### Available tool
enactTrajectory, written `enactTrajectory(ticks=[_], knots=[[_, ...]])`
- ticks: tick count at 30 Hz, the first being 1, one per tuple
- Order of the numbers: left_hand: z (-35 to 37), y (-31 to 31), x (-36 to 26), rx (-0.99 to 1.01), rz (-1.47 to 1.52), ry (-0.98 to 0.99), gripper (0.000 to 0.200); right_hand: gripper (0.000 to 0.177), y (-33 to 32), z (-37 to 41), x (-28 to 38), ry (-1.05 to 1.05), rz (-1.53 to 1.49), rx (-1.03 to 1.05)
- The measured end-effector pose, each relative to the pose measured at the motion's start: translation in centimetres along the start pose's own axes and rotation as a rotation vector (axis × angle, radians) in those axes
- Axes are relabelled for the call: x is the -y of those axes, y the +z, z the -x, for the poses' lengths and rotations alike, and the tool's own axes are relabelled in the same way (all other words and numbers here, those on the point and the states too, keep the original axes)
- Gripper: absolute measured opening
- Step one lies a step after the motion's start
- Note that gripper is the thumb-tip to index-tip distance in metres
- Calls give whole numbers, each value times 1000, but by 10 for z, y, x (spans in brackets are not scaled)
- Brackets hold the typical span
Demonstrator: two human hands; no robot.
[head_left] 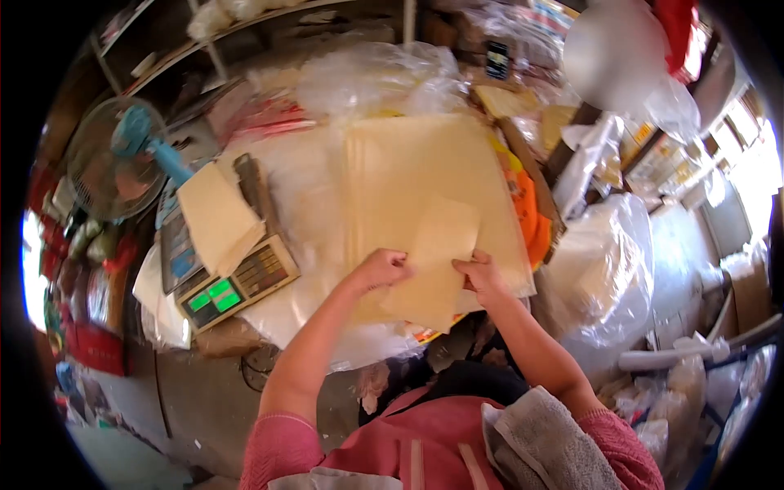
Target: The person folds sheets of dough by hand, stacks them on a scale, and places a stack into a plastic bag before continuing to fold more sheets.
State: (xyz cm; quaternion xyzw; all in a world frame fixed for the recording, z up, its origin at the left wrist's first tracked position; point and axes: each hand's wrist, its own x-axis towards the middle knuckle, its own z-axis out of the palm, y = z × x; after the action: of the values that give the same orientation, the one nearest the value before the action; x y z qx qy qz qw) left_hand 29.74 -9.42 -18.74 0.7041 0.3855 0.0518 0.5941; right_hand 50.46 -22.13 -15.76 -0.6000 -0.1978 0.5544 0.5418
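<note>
While fingertips hide behind it, left hand (pixel 382 268), right hand (pixel 482 274) both pinching tan sheet (pixel 435 263), stack (pixel 412 167) partly covered.

Head view, looking down. Both hands grip one small tan sheet (pixel 433 265): left hand (pixel 382 268) pinches its left edge, right hand (pixel 482 273) its right edge. The sheet is held just over the near end of a large stack of tan sheets (pixel 425 171), which lies on clear plastic film (pixel 302 188). To the left stands a weighing scale (pixel 233 290) with lit green displays; a smaller pile of tan sheets (pixel 216 216) rests on its platform. A blue fan (pixel 122 155) stands further left. Bulging clear plastic bags (pixel 604 278) sit right of the stack. A grey towel (pixel 543 445) hangs at the person's right side over a pink sleeve (pixel 286 449).
</note>
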Motion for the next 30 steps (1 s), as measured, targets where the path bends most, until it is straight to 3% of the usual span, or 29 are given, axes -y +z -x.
enactTrajectory(ticks=[2, 4, 5, 7, 9, 12, 13, 16, 19, 21, 22, 23, 24, 25, 26, 27, 30], knots=[[38, 4, -18, 23, 384, 109, 53, 39, 16, -7, 10, -82, 93, 142], [65, 3, -20, -149, 641, 239, 64, 46, 36, -10, 20, -217, 278, 289], [77, -2, -21, -222, 762, 313, 70, 48, 52, -4, 29, -230, 216, 326], [104, -28, -28, -524, 559, 472, 83, 52, 82, 29, 62, -253, 90, 369], [133, -78, -39, -752, 746, 650, 86, 52, 85, 34, 66, -306, 217, 442], [183, -160, -51, -1048, 657, 544, 81, 50, 74, 39, 58, -255, 293, 488], [191, -183, -47, -1087, 690, 580, 80, 50, 67, 35, 50, -219, 293, 486], [197, -244, 0, -1127, 652, 428, 77, 47, 46, 26, 26, -165, 289, 458], [169, -277, 72, -1263, 494, 191, 68, 42, 31, 21, 7, -191, 344, 422], [172, -270, 70, -1242, 408, 276, 48, 37, 18, 16, -3, -252, 413, 396], [180, -255, 50, -1277, 269, 207, 40, 30, 18, 18, -4, -352, 474, 371], [184, -250, 42, -1304, 68, 154, 38, 26, 20, 22, 0, -404, 618, 317], [184, -245, 42, -1501, -298, 185, 49, 23, 24, 32, 7, -407, 741, 271], [184, -240, 41, -1742, -671, 138, 60, 22, 24, 35, 5, -563, 862, 266], [186, -203, 9, -1821, -718, 253, 62, 23, 23, 32, -2, -746, 933, 299], [186, -169, -15, -1816, -725, 322, 59, 22, 22, 30, -11, -797, 993, 329], [167, -108, -18, -1615, -758, 563, 55, 20, 31, 28, -23, -994, 1196, 392]])
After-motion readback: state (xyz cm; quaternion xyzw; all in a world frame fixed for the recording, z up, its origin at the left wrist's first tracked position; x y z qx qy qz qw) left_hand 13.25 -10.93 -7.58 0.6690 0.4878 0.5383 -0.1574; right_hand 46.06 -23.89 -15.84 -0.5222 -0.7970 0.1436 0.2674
